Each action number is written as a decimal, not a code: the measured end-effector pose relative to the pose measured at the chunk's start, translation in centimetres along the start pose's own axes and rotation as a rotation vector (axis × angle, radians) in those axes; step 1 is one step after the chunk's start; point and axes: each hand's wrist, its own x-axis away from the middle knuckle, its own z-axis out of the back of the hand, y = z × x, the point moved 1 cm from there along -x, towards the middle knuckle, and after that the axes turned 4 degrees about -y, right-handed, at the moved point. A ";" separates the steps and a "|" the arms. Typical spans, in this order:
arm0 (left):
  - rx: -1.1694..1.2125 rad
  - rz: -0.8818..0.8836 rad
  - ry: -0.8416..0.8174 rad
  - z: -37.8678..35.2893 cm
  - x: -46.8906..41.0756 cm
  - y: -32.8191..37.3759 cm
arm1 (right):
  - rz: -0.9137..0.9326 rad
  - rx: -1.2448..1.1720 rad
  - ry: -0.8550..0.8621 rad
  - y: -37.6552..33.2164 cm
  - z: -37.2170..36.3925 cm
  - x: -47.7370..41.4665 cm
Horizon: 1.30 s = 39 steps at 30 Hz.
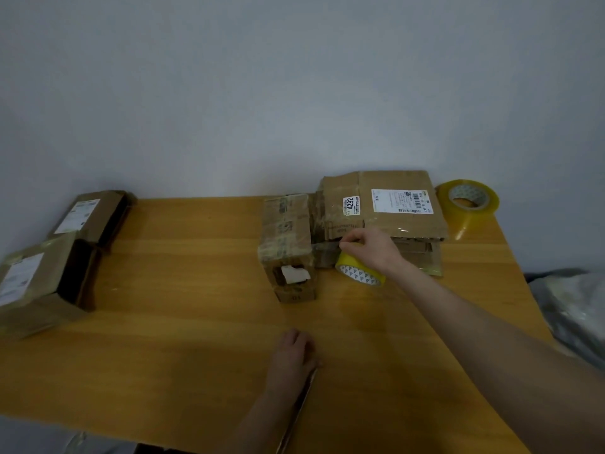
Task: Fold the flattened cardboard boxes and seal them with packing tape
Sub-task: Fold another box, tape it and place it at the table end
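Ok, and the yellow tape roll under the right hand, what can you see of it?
The yellow tape roll is a roll of glossy yellow packing tape whose white side face carries small grey triangles. It seems to rest tilted on the wooden table, that face toward the camera, just in front of the stack of flattened cardboard. The right hand covers its top, fingers curled round it; a loose tape end cannot be made out.
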 end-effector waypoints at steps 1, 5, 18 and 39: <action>-0.008 0.003 0.010 0.2 -0.4 0.1 | -0.005 -0.003 -0.001 0.0 0.0 -0.1; -0.047 0.005 0.023 0.5 -2.5 1.0 | -0.016 -0.014 0.008 0.3 -0.1 -0.2; -0.296 0.131 -0.211 2.3 -0.8 3.6 | -0.028 0.003 0.034 0.2 -1.0 0.4; -0.120 0.066 0.249 12.1 -2.5 9.4 | -0.118 0.167 0.170 -1.2 -0.9 2.9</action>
